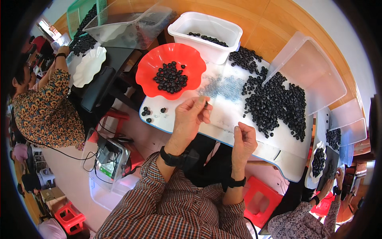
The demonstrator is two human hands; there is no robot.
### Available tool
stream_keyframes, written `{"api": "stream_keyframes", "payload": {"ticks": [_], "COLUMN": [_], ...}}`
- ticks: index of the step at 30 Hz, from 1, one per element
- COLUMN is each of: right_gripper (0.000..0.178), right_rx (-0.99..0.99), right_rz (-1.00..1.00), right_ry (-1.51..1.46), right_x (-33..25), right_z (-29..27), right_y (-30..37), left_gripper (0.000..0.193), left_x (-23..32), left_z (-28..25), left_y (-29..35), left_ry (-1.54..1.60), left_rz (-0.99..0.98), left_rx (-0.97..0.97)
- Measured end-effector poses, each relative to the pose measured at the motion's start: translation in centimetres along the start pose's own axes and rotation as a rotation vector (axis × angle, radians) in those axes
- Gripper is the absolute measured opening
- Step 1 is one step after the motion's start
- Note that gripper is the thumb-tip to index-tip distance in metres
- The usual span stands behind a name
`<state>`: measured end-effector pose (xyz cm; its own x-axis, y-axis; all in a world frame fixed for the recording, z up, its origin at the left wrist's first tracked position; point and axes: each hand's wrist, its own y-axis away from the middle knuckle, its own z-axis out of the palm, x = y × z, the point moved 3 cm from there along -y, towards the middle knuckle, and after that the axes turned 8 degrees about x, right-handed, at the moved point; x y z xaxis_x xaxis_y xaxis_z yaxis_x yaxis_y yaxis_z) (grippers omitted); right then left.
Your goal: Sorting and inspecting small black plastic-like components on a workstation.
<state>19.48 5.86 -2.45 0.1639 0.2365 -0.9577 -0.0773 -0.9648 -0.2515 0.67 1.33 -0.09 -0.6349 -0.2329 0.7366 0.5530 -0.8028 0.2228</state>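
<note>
My left hand [190, 116] is closed in a pinch above the near edge of the white table [223, 131]. Between its thumb and fingertips shows a small round black part [205, 104]. To its right, my right hand [244, 142] is also pinched; whatever its fingertips hold is too small to make out. Beyond my left hand stands a red wavy-rimmed bowl [149, 63] with many black parts in it. A wide pile of the same black parts [268, 105] spreads on the right, beside a scatter of tiny clear pieces [223, 87].
A white tub [217, 49] holding black parts stands at the back. A translucent bin [314, 71] lies tipped behind the pile. A few loose black parts [146, 111] sit at the table's left corner. Co-workers sit left [47, 107] and right [306, 219], near red stools [262, 195].
</note>
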Motion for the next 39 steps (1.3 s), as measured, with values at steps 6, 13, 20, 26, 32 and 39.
{"api": "stream_keyframes", "payload": {"ticks": [6, 13, 20, 26, 32, 39], "right_gripper": [0.011, 0.011, 0.011, 0.010, 0.010, 0.011], "right_rx": [0.039, 0.077, 0.072, 0.069, 0.054, 0.067], "right_rz": [-0.056, -0.084, -0.140, -0.170, -0.152, -0.144], "right_ry": [0.081, 0.096, 0.141, 0.151, 0.131, 0.117], "right_x": [0.5, 1.6, 1.8, 1.5, 1.3, 1.6], "right_z": [-0.6, -0.9, -0.6, -0.7, -0.7, -1.1], "right_y": [-0.4, -1.0, -1.0, -1.0, -0.9, -0.8], "left_gripper": [0.032, 0.025, 0.012, 0.013, 0.012, 0.009], "left_x": [3.3, 1.1, -6.0, -7.0, -7.4, -7.6], "left_z": [-0.8, 0.3, 3.7, 6.4, 6.7, 6.8], "left_y": [-1.8, -1.8, -4.1, -4.8, -5.5, -4.9], "left_ry": [0.023, -0.042, -1.100, -1.341, -1.474, -1.487], "left_rz": [0.116, 0.253, 0.643, 0.660, 0.643, 0.715], "left_rx": [0.224, 0.235, -0.123, -0.139, -0.142, -0.182]}}
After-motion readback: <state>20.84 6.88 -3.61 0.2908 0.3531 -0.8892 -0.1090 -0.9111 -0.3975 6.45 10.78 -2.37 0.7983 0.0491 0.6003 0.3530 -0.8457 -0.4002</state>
